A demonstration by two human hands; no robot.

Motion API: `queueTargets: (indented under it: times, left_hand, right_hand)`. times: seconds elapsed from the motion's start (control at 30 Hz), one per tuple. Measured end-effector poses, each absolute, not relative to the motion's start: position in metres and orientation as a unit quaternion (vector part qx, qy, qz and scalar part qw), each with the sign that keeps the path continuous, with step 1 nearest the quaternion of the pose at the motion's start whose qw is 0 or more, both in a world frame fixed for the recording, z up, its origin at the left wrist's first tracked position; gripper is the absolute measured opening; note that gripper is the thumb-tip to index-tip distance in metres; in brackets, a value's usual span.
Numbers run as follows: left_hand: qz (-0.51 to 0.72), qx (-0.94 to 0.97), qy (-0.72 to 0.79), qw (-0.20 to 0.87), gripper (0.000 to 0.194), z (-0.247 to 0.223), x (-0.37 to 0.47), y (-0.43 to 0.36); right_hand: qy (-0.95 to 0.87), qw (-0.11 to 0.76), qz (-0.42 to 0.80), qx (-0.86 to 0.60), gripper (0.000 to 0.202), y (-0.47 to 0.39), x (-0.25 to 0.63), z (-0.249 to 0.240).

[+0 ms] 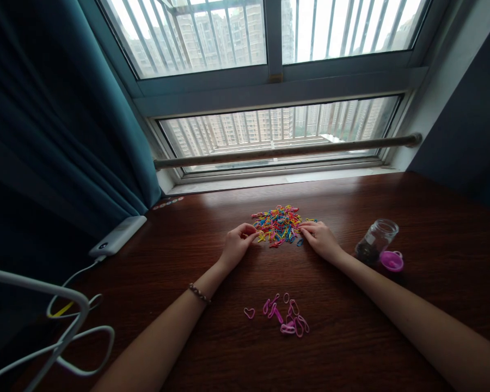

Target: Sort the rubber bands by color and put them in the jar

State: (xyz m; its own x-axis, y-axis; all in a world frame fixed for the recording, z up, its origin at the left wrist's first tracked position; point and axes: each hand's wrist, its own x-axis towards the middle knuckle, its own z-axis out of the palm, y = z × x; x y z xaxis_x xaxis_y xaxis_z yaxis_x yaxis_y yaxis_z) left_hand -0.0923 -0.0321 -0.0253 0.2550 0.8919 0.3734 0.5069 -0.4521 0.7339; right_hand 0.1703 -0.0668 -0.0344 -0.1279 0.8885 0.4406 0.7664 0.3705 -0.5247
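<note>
A heap of small multicoloured bands (pixel 278 224) lies on the dark wooden table (pixel 179 239). At the heap's left edge is my left hand (pixel 239 243), its thumb and forefinger pinched together; whatever is between them is too small to make out. My right hand (pixel 319 237) rests at the right edge, fingers stretched out and touching the outer bands. Nearer to me, a loose group of pink bands (pixel 294 321) is spread on the wood, with one pink heart-shaped band (pixel 249 313) to its left.
A clear jar (pixel 381 235) with dark contents lies tilted at the right, beside a pink lid (pixel 392 261). At the left are a white power bank (pixel 118 236), white cables (pixel 75 337) and a blue curtain (pixel 106 136). A window with a rail (pixel 286 154) stands behind the table.
</note>
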Motion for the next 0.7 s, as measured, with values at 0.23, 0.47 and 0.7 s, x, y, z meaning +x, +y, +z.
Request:
queueTargets:
  times: [0.23,0.47,0.7]
  left_hand:
    - [0.400,0.765,0.440,0.249,0.020,-0.022,-0.090,-0.032]
    - [0.392,0.677,0.427,0.454,0.025,-0.012,-0.086,-0.040]
    - [0.087,0.708,0.254,0.653,0.023,0.014,-0.075,-0.070]
  right_hand:
    - [-0.747,0.354,0.065,-0.560,0.026,-0.065,0.171,-0.040]
    - [-0.662,0.448,0.091,-0.593,0.031,-0.064,0.172,-0.037]
    - [-0.556,0.496,0.160,-0.647,0.033,-0.061,0.178,-0.037]
